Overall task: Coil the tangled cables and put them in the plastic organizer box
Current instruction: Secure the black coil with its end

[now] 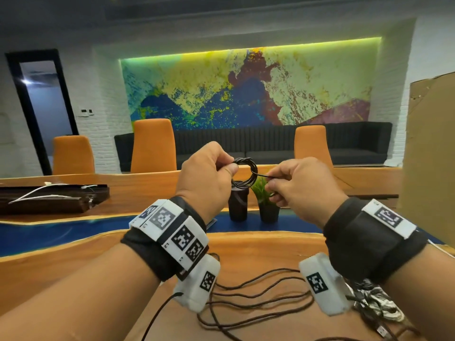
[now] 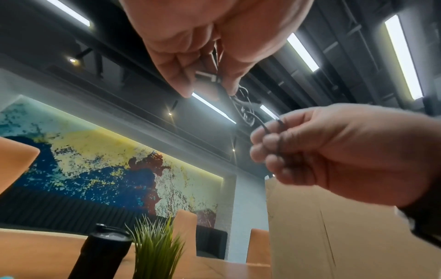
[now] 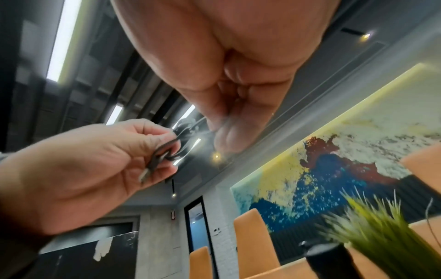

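Note:
A small black cable coil (image 1: 246,174) is held up in the air above the wooden table (image 1: 258,244). My left hand (image 1: 230,166) pinches the coil's left side between thumb and fingers, and a metal plug (image 3: 145,173) lies against its fingers. My right hand (image 1: 270,179) pinches the cable's free end (image 1: 262,175), which runs out from the coil. In the left wrist view the coil (image 2: 243,109) hangs between the left hand (image 2: 210,81) and the right hand (image 2: 269,136). Loose brown cable (image 1: 258,296) sprawls on the table below my wrists, beside a black-and-white braided bundle (image 1: 376,301).
A black tumbler (image 1: 237,205) and a small potted plant (image 1: 267,203) stand on the table just beyond my hands. A tall cardboard sheet (image 1: 430,156) stands at the right. A dark tray (image 1: 49,198) with a white cable lies far left. Orange chairs line the far side.

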A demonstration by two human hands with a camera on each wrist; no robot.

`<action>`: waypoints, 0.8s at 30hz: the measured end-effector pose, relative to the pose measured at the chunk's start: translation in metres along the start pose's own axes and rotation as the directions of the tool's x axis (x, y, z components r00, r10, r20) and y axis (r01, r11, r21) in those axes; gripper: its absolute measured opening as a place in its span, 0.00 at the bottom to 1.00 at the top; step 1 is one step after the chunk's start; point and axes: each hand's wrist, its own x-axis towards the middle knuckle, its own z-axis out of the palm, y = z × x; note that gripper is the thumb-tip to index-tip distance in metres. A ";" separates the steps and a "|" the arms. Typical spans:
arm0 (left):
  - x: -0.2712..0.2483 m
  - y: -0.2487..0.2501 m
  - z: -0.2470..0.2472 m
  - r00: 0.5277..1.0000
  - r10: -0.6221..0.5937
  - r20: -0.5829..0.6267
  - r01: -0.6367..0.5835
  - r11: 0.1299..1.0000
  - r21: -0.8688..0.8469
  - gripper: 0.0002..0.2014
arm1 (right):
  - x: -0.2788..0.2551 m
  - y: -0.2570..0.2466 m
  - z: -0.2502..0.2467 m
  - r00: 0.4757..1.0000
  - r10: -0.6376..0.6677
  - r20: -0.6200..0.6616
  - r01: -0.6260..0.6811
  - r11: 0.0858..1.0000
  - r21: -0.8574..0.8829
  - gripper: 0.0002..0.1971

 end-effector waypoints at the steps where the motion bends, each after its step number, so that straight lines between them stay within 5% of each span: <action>1: 0.002 -0.001 -0.002 1.000 -0.008 0.009 0.008 1.000 -0.007 0.09 | 0.004 0.002 -0.003 0.999 -0.043 -0.015 0.041 0.990 -0.132 0.07; 4: 0.006 0.002 -0.005 0.998 -0.048 0.043 0.049 0.998 -0.040 0.08 | 0.011 0.002 -0.009 0.981 -0.188 -0.034 0.147 0.854 -0.500 0.07; 7: 0.002 0.006 -0.002 0.980 -0.160 0.121 0.183 0.961 -0.205 0.04 | 0.018 0.004 -0.005 0.974 -0.223 -0.035 0.153 0.763 -0.628 0.09; 9: -0.003 0.008 0.000 0.957 -0.228 0.180 0.275 0.911 -0.307 0.04 | 0.022 0.007 0.002 0.982 -0.147 -0.120 0.075 0.882 -0.464 0.07; 11: -0.007 0.007 0.001 0.941 -0.265 0.209 0.327 0.869 -0.372 0.04 | 0.023 0.010 0.008 0.981 0.075 -0.178 -0.071 0.997 0.027 0.06; 13: -0.009 0.006 0.003 0.935 -0.271 0.230 0.346 0.840 -0.418 0.04 | 0.018 0.007 0.015 0.950 0.308 -0.049 -0.235 0.810 0.537 0.07; 14: -0.011 0.005 0.004 0.935 -0.262 0.239 0.344 0.833 -0.433 0.05 | 0.016 0.005 0.017 0.934 0.356 0.022 -0.281 0.698 0.659 0.07; 18: -0.012 0.000 0.010 0.964 -0.199 0.175 0.253 0.890 -0.379 0.05 | 0.008 0.000 0.019 0.923 0.312 0.224 -0.338 0.382 0.860 0.09; 24: -0.012 -0.002 0.016 0.993 -0.120 0.020 0.121 0.944 -0.306 0.09 | -0.010 0.000 0.020 0.889 0.150 0.432 -0.455 0.396 0.798 0.13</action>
